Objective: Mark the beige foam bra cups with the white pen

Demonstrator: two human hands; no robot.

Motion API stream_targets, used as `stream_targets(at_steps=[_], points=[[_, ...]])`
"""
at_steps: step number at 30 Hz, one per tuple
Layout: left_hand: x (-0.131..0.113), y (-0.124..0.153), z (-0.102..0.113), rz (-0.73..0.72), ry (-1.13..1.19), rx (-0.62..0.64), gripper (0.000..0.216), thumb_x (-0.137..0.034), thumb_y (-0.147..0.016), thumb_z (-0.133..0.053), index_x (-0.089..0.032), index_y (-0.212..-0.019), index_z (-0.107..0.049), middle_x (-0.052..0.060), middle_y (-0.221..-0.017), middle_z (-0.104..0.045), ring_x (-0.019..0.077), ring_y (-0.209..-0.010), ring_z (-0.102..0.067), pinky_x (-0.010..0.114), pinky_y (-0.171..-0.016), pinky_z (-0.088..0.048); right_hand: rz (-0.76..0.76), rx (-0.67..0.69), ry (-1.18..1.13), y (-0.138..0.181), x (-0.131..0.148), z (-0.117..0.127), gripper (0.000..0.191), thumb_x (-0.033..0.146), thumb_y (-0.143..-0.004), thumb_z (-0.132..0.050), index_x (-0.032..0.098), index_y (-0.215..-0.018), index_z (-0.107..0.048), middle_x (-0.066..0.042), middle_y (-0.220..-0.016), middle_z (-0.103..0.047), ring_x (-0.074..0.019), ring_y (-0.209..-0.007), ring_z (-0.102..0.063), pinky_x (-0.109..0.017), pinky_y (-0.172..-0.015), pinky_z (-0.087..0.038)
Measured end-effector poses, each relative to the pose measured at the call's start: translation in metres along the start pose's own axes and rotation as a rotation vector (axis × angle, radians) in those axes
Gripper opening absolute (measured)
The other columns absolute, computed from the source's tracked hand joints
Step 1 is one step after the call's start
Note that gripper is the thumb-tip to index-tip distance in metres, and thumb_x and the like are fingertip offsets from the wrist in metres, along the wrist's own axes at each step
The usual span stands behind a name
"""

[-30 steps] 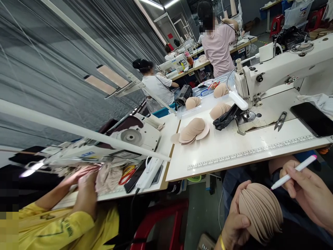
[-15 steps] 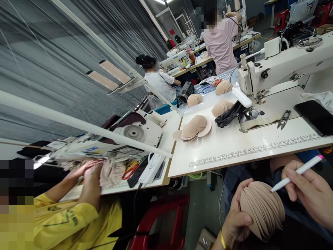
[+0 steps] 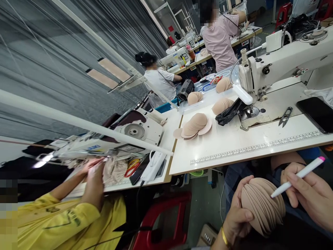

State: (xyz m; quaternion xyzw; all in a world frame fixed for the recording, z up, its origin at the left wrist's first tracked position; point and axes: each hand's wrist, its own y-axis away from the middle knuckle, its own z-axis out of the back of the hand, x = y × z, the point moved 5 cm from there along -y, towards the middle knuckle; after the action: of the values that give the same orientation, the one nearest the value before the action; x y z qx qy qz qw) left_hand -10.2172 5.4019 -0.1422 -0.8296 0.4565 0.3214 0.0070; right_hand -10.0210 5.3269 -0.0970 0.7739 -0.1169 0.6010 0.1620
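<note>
My left hand (image 3: 237, 218) is closed round a fanned stack of beige foam cups (image 3: 262, 206), held in my lap below the table edge. My right hand (image 3: 308, 192) pinches a white pen with a pink cap (image 3: 298, 176), its tip resting on the top of the stack. On the white sewing table (image 3: 234, 146) above lie more beige cups in a spread pile (image 3: 195, 125) and two smaller heaps (image 3: 221, 106) near the sewing machine (image 3: 283, 66).
A black phone (image 3: 316, 114) and thread snips (image 3: 285, 116) lie on the table's right part. At the left a person in a yellow sleeve (image 3: 67, 218) handles fabric at another machine. Two more people work at the back. A red stool (image 3: 161, 222) stands below.
The view has shifted slightly. My hands, the stack and the pen stay together in my lap, with the pen tip staying at the top of the stack.
</note>
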Motion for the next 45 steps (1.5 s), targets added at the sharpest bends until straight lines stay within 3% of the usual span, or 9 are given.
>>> stream_targets(at_steps=[4, 9, 13, 21, 27, 34, 37, 41, 45], points=[[0.001, 0.001, 0.001, 0.012, -0.012, -0.006, 0.089, -0.027, -0.056, -0.103, -0.027, -0.138, -0.07, 0.014, -0.132, -0.077, 0.0346, -0.116, -0.076, 0.055, -0.102, -0.06, 0.049, -0.044, 0.028, -0.001, 0.005, -0.002, 0.037, 0.051, -0.113, -0.058, 0.026, -0.087, -0.064, 0.002, -0.063, -0.061, -0.0169, -0.065, -0.054, -0.026, -0.068, -0.051], [0.001, 0.002, 0.0, 0.027, -0.027, -0.009, 0.092, -0.029, -0.055, -0.104, -0.027, -0.14, -0.068, 0.013, -0.133, -0.077, 0.0381, -0.119, -0.075, 0.058, -0.106, -0.058, 0.017, 0.023, 0.07, 0.001, 0.008, -0.012, 0.041, 0.051, -0.115, -0.054, 0.026, -0.084, -0.064, 0.001, -0.065, -0.062, -0.0162, -0.067, -0.057, -0.025, -0.07, -0.052], [0.001, 0.003, 0.003, 0.022, -0.032, -0.053, 0.095, -0.03, -0.054, -0.104, -0.026, -0.141, -0.066, 0.013, -0.134, -0.076, 0.0384, -0.121, -0.074, 0.059, -0.107, -0.057, 0.065, -0.028, 0.071, 0.004, 0.009, -0.006, 0.037, 0.049, -0.114, -0.054, 0.026, -0.088, -0.066, 0.001, -0.065, -0.061, -0.0169, -0.066, -0.057, -0.026, -0.071, -0.053], [0.003, 0.001, 0.005, 0.025, -0.031, -0.043, 0.096, -0.027, -0.052, -0.104, -0.026, -0.14, -0.067, 0.012, -0.132, -0.077, 0.0344, -0.119, -0.075, 0.053, -0.107, -0.057, 0.094, -0.04, 0.146, 0.008, 0.025, -0.015, 0.041, 0.051, -0.112, -0.056, 0.027, -0.081, -0.068, -0.001, -0.065, -0.061, -0.0192, -0.065, -0.06, -0.028, -0.064, -0.056], [0.0, 0.001, 0.006, 0.013, -0.026, -0.03, 0.096, -0.024, -0.051, -0.105, -0.027, -0.139, -0.068, 0.01, -0.129, -0.078, 0.0291, -0.114, -0.077, 0.043, -0.102, -0.058, 0.207, 0.042, 0.26, 0.016, 0.028, -0.021, 0.04, 0.04, -0.112, -0.057, 0.027, -0.076, -0.068, -0.003, -0.071, -0.06, -0.0186, -0.065, -0.06, -0.03, -0.061, -0.051], [0.0, 0.002, 0.009, 0.02, -0.054, -0.055, 0.099, -0.024, -0.046, -0.107, -0.025, -0.138, -0.069, 0.009, -0.127, -0.078, 0.0284, -0.114, -0.076, 0.039, -0.103, -0.056, 0.238, 0.163, 0.236, 0.028, 0.028, -0.019, 0.031, 0.042, -0.107, -0.064, 0.028, -0.085, -0.08, -0.008, -0.07, -0.066, -0.0272, -0.07, -0.064, -0.04, -0.064, -0.055], [0.0, 0.001, 0.01, 0.026, -0.059, -0.069, 0.1, -0.024, -0.045, -0.106, -0.025, -0.137, -0.069, 0.009, -0.128, -0.078, 0.0301, -0.115, -0.075, 0.041, -0.104, -0.056, 0.244, 0.124, 0.221, 0.028, 0.029, -0.018, 0.03, 0.044, -0.105, -0.068, 0.028, -0.082, -0.081, -0.008, -0.069, -0.067, -0.0276, -0.068, -0.064, -0.04, -0.062, -0.054], [-0.001, 0.001, 0.007, 0.024, -0.064, -0.046, 0.098, -0.024, -0.046, -0.106, -0.026, -0.137, -0.069, 0.009, -0.129, -0.078, 0.0308, -0.115, -0.076, 0.043, -0.102, -0.057, 0.23, -0.049, 0.222, 0.022, 0.033, -0.015, 0.037, 0.046, -0.107, -0.064, 0.028, -0.077, -0.077, -0.007, -0.066, -0.063, -0.0249, -0.064, -0.061, -0.038, -0.059, -0.051], [0.0, 0.002, 0.004, 0.031, -0.072, -0.034, 0.097, -0.025, -0.048, -0.106, -0.026, -0.138, -0.068, 0.01, -0.131, -0.077, 0.033, -0.116, -0.076, 0.046, -0.101, -0.057, 0.193, -0.018, 0.275, 0.011, 0.034, -0.02, 0.043, 0.048, -0.109, -0.061, 0.027, -0.072, -0.069, -0.004, -0.066, -0.061, -0.0204, -0.062, -0.059, -0.032, -0.058, -0.052]])
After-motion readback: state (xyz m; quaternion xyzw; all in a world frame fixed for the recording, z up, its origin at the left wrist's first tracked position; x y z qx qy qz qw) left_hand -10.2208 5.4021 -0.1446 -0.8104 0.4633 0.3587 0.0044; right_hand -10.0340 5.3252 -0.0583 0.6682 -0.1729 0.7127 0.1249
